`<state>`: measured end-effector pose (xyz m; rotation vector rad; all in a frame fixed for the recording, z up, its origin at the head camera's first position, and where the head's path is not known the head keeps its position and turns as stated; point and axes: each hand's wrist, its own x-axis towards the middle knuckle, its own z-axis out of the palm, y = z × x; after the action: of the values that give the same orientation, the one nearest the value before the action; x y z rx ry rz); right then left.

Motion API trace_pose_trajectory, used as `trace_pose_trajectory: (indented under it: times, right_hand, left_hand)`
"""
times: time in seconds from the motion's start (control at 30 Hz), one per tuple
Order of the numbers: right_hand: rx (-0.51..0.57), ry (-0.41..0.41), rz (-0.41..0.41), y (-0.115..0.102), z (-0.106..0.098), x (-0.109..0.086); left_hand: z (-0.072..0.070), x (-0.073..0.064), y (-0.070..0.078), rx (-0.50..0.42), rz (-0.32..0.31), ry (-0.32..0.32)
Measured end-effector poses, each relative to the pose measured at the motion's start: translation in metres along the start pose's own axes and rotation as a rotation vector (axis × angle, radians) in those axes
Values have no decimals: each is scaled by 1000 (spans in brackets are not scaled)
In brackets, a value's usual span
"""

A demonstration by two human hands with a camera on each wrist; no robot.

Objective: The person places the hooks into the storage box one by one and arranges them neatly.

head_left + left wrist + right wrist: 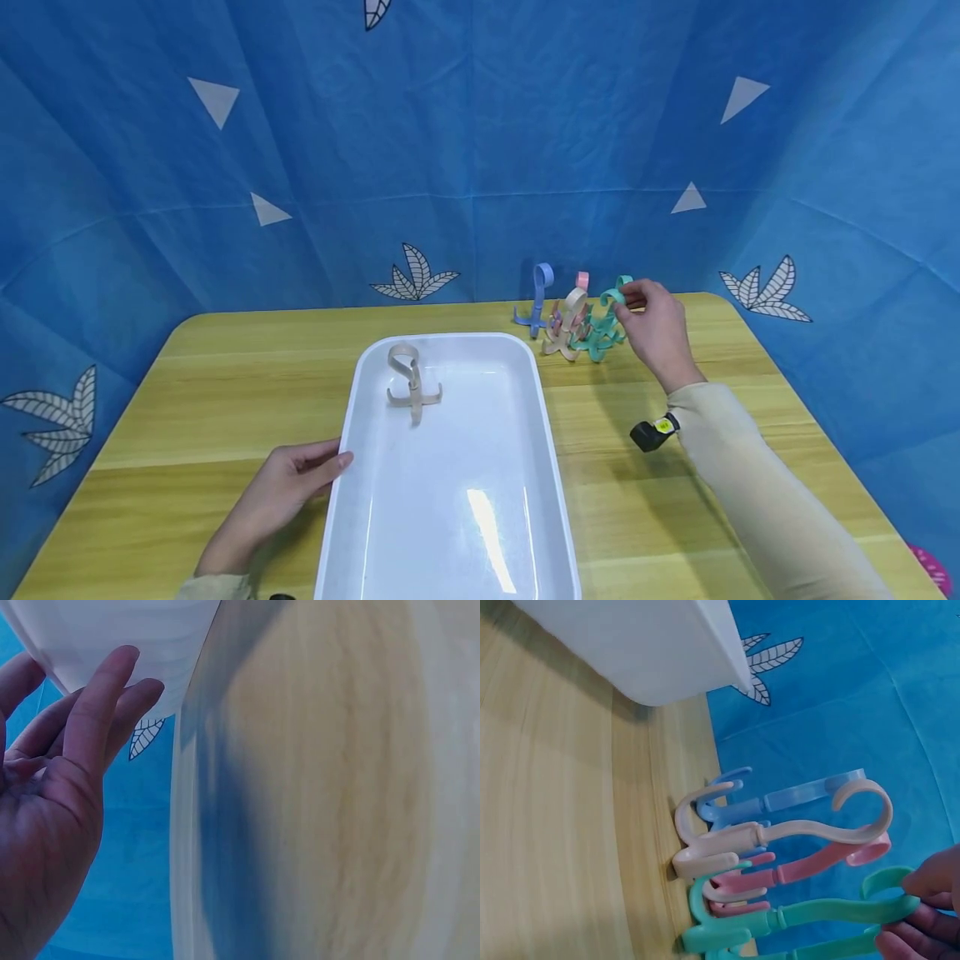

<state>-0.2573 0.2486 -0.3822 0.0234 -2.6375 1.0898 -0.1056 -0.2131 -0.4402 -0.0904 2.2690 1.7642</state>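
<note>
A white plastic tray (pixel 442 483) lies on the wooden table, and my left hand (pixel 281 492) pinches its left rim, thumb on top and fingers against the outer wall. Inside the tray, near its far left corner, stands a beige rotating hook hanger (pixel 415 387). At the back right, my right hand (pixel 660 329) pinches the curved top of a green hook hanger (pixel 821 911) between thumb and fingers. Its pronged base is close to the tabletop. Beside it stand another green hanger (pixel 836 949), a pink one (pixel 810 864), a second beige one (pixel 739 836) and a blue one (pixel 802 796).
The hangers crowd together near the far edge of the wooden table (pixel 225 375), just right of the tray's far corner. A blue patterned cloth (pixel 472 150) hangs behind and at both sides. A black wrist camera (pixel 652 433) sits at the right sleeve.
</note>
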Motion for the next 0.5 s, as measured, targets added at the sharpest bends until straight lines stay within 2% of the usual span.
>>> trace_pose_trajectory:
  times: [0.23,0.5]
  right_hand:
    - [38,27,-11,-1,-3,0]
    - [73,18,15,-2,-7,-1]
  left_hand:
    - [1,0,1,22,-4,14]
    - [1,0,0,26,-9,25]
